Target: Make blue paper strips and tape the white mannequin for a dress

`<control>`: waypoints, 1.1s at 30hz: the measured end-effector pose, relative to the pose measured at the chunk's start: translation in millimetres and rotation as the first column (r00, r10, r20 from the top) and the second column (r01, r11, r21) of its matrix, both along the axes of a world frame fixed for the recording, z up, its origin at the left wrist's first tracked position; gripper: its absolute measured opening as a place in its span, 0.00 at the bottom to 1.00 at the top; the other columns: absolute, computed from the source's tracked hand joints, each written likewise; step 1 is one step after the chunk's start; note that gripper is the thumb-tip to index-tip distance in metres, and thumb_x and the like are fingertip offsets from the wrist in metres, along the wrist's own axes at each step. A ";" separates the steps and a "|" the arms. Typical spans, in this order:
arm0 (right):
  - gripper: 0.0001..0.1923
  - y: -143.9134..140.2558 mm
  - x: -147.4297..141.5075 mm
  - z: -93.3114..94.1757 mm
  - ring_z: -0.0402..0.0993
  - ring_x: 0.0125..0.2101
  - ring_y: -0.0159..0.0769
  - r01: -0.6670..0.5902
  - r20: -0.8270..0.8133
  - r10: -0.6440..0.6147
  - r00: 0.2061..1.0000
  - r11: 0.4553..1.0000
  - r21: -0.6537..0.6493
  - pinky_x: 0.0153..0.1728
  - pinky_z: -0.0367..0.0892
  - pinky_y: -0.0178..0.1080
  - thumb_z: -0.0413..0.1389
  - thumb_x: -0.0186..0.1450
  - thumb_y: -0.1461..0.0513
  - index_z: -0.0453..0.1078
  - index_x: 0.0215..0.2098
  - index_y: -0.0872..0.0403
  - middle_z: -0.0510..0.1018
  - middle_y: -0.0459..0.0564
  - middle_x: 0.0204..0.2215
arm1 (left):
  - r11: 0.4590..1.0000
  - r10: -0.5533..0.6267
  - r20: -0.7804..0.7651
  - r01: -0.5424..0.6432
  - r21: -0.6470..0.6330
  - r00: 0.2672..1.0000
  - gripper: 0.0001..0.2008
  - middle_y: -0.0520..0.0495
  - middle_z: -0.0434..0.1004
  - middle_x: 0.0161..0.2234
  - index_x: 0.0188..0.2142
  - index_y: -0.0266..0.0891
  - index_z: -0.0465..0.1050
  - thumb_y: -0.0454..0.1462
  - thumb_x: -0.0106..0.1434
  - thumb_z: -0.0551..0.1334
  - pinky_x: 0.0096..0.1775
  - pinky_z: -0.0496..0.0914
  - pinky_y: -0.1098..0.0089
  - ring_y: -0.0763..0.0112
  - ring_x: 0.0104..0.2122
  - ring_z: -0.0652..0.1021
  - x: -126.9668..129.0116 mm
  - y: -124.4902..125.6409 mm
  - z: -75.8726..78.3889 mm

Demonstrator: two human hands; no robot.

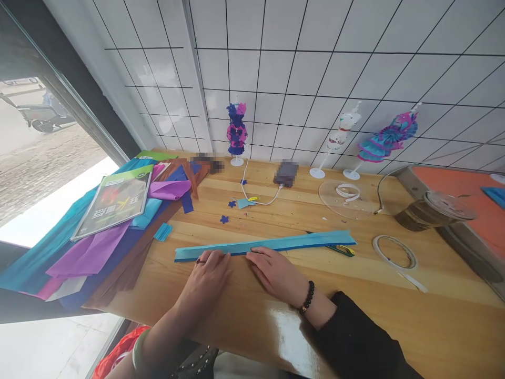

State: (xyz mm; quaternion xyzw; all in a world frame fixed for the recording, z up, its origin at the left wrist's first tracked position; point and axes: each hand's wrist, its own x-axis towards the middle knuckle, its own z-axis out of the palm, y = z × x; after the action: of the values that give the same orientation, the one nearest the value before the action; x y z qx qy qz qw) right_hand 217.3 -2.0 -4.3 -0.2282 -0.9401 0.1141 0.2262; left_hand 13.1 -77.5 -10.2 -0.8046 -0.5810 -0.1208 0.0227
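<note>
A long strip of blue crepe paper [294,244] lies across the wooden table, with a darker blue band folded along its near edge. My left hand [209,276] has its fingers curled onto that edge, left of the strip's middle. My right hand [278,273], wearing a beaded bracelet, pinches the same edge just right of centre. Both thumbs are mostly hidden. From under the strip's right part sticks out a cutter knife [346,251] with a green and yellow handle. A small folded blue paper piece [163,232] lies beyond the strip's left end.
Colourful paper sheets [89,252] and a packaged booklet [114,200] are heaped at left. On the right are a tape roll [412,258], a clear disc [327,202] and a brown container [414,213]. Dressed miniature mannequins [237,131] stand along the tiled wall.
</note>
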 end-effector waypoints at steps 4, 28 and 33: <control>0.14 -0.1 0.2 -1.2 0.67 0.46 0.39 -0.003 0.007 0.003 1.000 1.000 0.000 0.47 0.68 0.43 0.44 0.66 0.66 0.65 0.47 0.58 0.75 0.55 0.42 | 0.998 0.036 -0.007 -0.036 -0.059 0.999 0.15 0.42 0.67 0.43 0.48 0.37 0.65 0.36 0.64 0.50 0.43 0.67 0.62 0.63 0.45 0.68 0.5 -0.4 0.7; 0.16 -0.8 -0.8 -9.2 0.62 0.50 0.40 -0.032 0.123 0.022 0.992 0.996 0.078 0.51 0.64 0.44 0.46 0.64 0.68 0.66 0.49 0.60 0.72 0.54 0.48 | 0.986 0.163 0.004 -0.163 -0.015 0.987 0.19 0.43 0.64 0.41 0.51 0.47 0.66 0.44 0.59 0.56 0.44 0.64 0.60 0.60 0.41 0.67 13.8 -0.1 4.0; 0.16 -0.9 0.0 -10.6 0.62 0.51 0.40 -0.036 0.139 0.026 0.990 0.997 0.065 0.51 0.63 0.44 0.45 0.64 0.69 0.66 0.49 0.61 0.71 0.55 0.49 | 0.985 0.170 0.013 -0.170 -0.014 0.985 0.19 0.43 0.65 0.41 0.51 0.45 0.66 0.44 0.60 0.56 0.44 0.64 0.59 0.60 0.41 0.68 12.9 -0.1 0.3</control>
State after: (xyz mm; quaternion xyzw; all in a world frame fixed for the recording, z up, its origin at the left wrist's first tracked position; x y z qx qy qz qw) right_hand 217.3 -2.9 -14.8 -0.2133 -0.9602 0.0697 0.1662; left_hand 26.0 -77.6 -9.9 -0.7515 -0.6482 -0.1203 0.0238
